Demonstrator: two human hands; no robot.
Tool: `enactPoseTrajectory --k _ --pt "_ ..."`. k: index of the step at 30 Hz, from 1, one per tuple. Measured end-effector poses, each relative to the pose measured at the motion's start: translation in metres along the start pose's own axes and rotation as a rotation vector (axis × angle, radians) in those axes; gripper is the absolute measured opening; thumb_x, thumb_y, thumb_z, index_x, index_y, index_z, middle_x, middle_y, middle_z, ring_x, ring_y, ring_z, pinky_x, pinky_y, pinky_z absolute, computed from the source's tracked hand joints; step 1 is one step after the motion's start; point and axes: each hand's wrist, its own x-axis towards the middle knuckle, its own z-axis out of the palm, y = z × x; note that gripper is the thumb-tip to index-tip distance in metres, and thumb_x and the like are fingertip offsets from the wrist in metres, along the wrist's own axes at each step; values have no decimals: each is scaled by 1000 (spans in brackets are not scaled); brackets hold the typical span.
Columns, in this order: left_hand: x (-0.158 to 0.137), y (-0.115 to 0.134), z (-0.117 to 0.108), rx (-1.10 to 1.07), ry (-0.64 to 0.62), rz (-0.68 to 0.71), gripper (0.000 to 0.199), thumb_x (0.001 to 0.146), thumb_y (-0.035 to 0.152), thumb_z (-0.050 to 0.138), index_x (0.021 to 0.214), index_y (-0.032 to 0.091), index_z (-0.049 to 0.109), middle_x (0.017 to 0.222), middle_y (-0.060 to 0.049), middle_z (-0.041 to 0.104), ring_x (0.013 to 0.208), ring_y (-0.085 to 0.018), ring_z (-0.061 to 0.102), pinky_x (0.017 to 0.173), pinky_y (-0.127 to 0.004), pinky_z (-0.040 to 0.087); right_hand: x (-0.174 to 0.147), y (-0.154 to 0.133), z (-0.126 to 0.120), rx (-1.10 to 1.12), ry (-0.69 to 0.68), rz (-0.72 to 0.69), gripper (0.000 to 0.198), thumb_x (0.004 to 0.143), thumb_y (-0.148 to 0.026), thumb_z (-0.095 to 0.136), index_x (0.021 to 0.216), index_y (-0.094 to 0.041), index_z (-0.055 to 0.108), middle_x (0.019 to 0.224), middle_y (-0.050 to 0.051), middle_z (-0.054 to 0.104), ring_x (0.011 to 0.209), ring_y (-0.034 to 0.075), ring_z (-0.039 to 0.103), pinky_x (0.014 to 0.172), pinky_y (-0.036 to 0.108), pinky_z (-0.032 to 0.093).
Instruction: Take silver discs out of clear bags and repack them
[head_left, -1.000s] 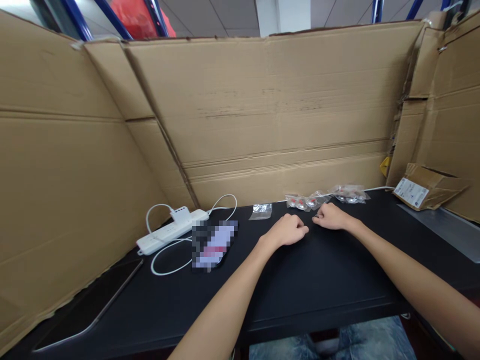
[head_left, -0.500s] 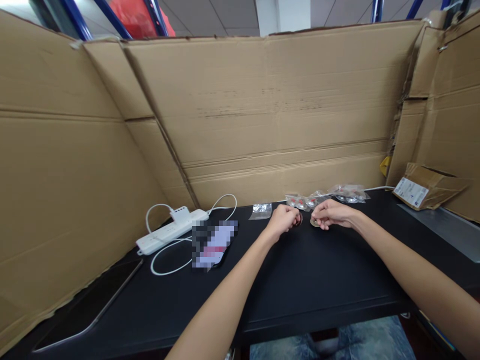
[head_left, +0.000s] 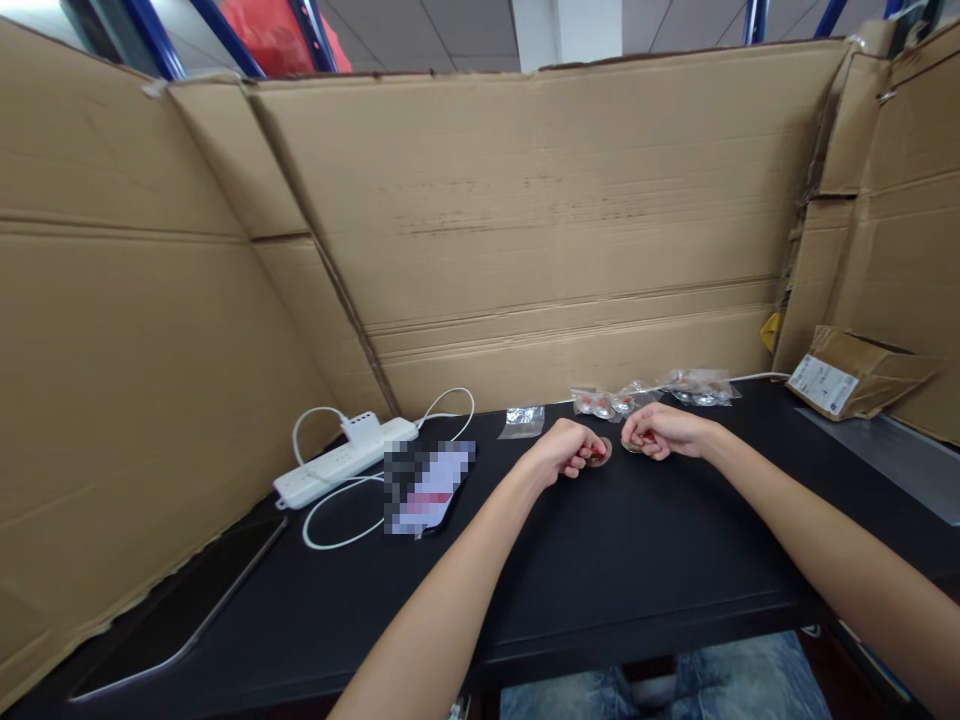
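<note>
My left hand (head_left: 568, 449) is closed in a pinch at the red middle of a small round metallic disc (head_left: 602, 455), which lies flat or almost flat at the black table. A hand's breadth to the right, my right hand (head_left: 661, 431) pinches a second round disc (head_left: 628, 445); a bit of red shows between the fingers, which cover most of it. The two discs are apart. Just behind the hands lie clear plastic bags (head_left: 600, 404) holding shiny round pieces with red spots, and further right more such bags (head_left: 701, 388).
On the left are a white power strip (head_left: 346, 462) with a looping cable and a phone (head_left: 435, 490). A flat, dark-screened device (head_left: 180, 610) lies nearer. A small clear bag (head_left: 523, 422) lies behind the left hand. An opened cardboard box (head_left: 847, 375) stands right; cardboard walls (head_left: 555, 220) surround the table.
The disc at my left hand has turned to show its face and red middle, and that hand has shifted slightly. Red now shows in my right hand's fingers, which have barely moved.
</note>
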Motion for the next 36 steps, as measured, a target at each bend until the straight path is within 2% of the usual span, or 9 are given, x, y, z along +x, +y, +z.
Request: enactPoseTrajectory --k 5,10,16,22,24,26,29,32,36 --pt "0 -2 1 229 105 15 16 61 15 54 62 13 70 47 4 34 37 -5 24 39 -22 13 0 0 1 -24 -17 4 15 64 -9 51 74 -12 62 56 -3 48 38 4 35 35 15 20" --pt "4 -5 0 244 122 40 17 63 16 54 63 12 70 45 3 36 36 -5 25 38 -22 14 0 -1 -2 -3 3 18 14 65 -10 51 75 -12 60 53 -6 40 36 3 26 34 15 16" --pt "3 -2 1 147 126 116 16 71 13 50 72 12 66 52 4 41 37 -5 30 37 -19 17 -2 -6 2 16 169 -43 5 75 -18 55 79 -15 57 46 -12 22 36 2 12 32 14 13" --pt "7 -4 5 -59 128 342 19 74 2 55 88 9 65 65 -3 62 47 -8 50 40 -19 38 -2 -10 12 -104 265 -124 15 84 -29 54 74 -18 53 40 -13 19 35 4 10 32 16 11" --pt "9 -5 4 -96 151 372 14 75 1 58 85 8 65 68 -5 66 49 -8 54 45 -20 43 0 -8 13 -238 316 -158 19 87 -31 50 74 -18 53 39 -12 21 33 5 14 33 17 14" --pt "9 -5 3 -121 173 387 10 75 0 60 80 8 64 68 -7 67 49 -8 55 47 -21 46 3 -5 12 -440 408 -213 18 87 -27 49 72 -18 55 40 -9 30 33 6 24 36 18 20" --pt "9 -4 2 -136 180 394 6 78 2 61 76 8 62 65 -7 67 47 -9 56 45 -21 46 6 0 8 -780 536 -331 13 77 -15 54 65 -16 56 50 -3 50 45 9 42 46 20 30" --pt "10 -5 2 -129 181 386 9 84 5 58 75 8 60 64 -7 67 46 -9 56 43 -21 45 6 3 4 -1048 593 -403 15 72 -8 54 60 -16 59 56 1 58 54 12 51 54 22 35" --pt "13 -6 2 -89 194 381 19 88 3 50 73 9 59 60 -4 63 44 -8 55 42 -20 43 5 1 -2 -1094 615 -386 27 75 -2 45 75 -13 70 73 7 70 68 16 62 67 23 42"
